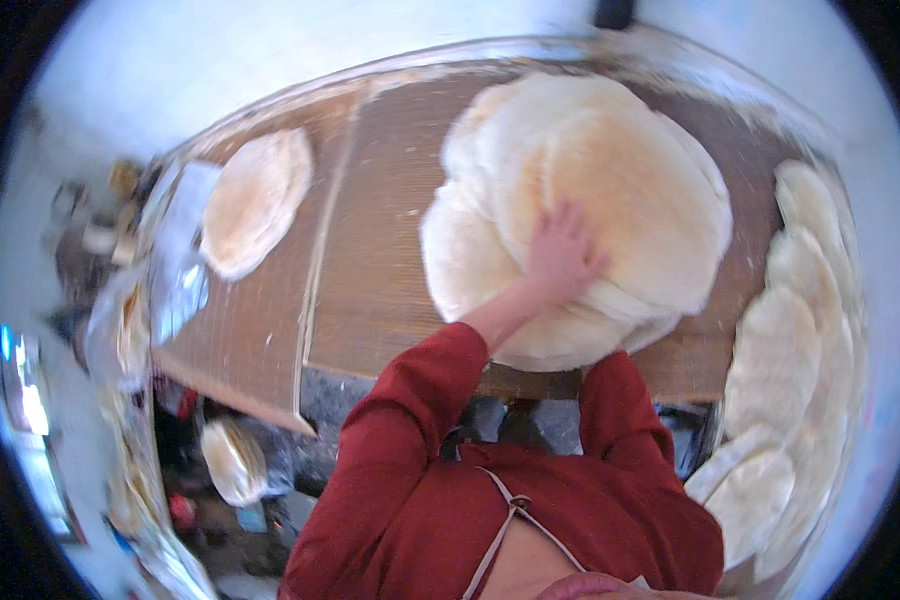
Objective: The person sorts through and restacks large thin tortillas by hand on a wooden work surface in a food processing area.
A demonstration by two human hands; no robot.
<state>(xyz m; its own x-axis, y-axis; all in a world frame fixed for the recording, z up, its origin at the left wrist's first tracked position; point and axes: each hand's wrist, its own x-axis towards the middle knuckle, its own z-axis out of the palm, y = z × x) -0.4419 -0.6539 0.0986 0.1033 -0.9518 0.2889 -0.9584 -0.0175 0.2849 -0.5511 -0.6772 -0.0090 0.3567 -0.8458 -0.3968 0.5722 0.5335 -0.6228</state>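
Observation:
A big pile of round flatbreads (630, 172), pale with browned patches, lies on the brown wooden table in front of me. My left hand (564, 251) rests palm down on the upper loaf, fingers spread and thumb towards the right, gripping nothing. The lower flatbreads (465, 251) stick out past the upper ones on the left and near sides. My right forearm, in a red sleeve (619, 401), reaches to the near edge of the pile. The right hand itself is hidden under or behind the bread, so its fingers cannot be seen.
The wooden table (379, 225) has a raised pale strip (322, 240) across its left part. Beyond it lies another flatbread (259, 202) beside clear plastic bags (184, 255). Overlapping flatbreads (776, 352) line the right side. Bagged bread (234, 461) sits lower left, below the table edge.

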